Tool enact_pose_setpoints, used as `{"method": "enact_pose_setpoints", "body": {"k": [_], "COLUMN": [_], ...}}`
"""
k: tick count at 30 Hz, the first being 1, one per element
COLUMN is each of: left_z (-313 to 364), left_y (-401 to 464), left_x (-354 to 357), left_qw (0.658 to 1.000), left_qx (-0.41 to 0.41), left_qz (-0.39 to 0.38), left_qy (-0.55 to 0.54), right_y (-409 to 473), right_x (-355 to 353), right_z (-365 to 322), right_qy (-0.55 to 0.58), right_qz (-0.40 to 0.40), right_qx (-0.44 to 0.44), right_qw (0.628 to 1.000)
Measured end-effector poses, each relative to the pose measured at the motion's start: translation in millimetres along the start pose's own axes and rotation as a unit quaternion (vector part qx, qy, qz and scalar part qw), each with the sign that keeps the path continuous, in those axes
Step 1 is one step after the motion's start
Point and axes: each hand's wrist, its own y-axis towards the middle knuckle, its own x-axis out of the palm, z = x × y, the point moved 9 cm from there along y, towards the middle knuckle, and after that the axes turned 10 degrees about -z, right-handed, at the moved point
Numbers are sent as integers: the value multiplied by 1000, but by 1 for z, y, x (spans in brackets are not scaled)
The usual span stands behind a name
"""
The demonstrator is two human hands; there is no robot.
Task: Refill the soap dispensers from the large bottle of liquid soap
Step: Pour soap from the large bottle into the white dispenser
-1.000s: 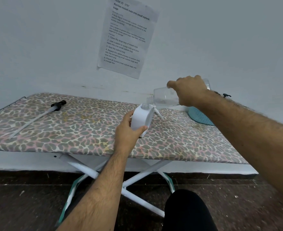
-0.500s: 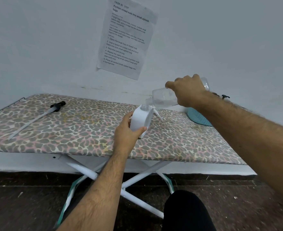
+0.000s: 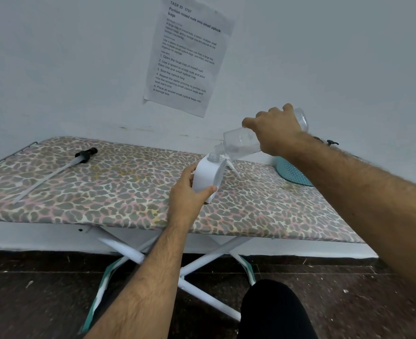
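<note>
A white soap dispenser (image 3: 207,178) stands on the leopard-print ironing board (image 3: 118,192) with its neck open. My left hand (image 3: 186,195) grips its lower body, thumb across the front. My right hand (image 3: 274,133) holds a clear plastic bottle (image 3: 241,144) tipped on its side, its mouth just above the dispenser's neck. The bottle looks almost empty. A white pump part (image 3: 232,166) lies just behind the dispenser.
A black-headed pump with a long clear tube (image 3: 55,171) lies on the board's left part. A teal mesh basket (image 3: 293,173) sits at the board's far right, partly behind my arm. A printed sheet (image 3: 187,55) hangs on the wall.
My right hand has tipped the bottle a little further, raising its base. The dispenser and my left hand have stayed in place.
</note>
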Motion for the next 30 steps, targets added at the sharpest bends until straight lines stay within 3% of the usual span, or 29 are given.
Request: {"method": "enact_pose_setpoints", "body": {"k": [30], "left_z": [2], "left_y": [0], "left_x": [-1], "left_qw": [1000], "left_qx": [3], "left_qz": [0], "left_qy": [7], "right_y": [0], "right_x": [-15], "right_z": [-10], "right_qy": [-42], "right_qz": [39], "right_qx": [1], "right_qw": [998]}}
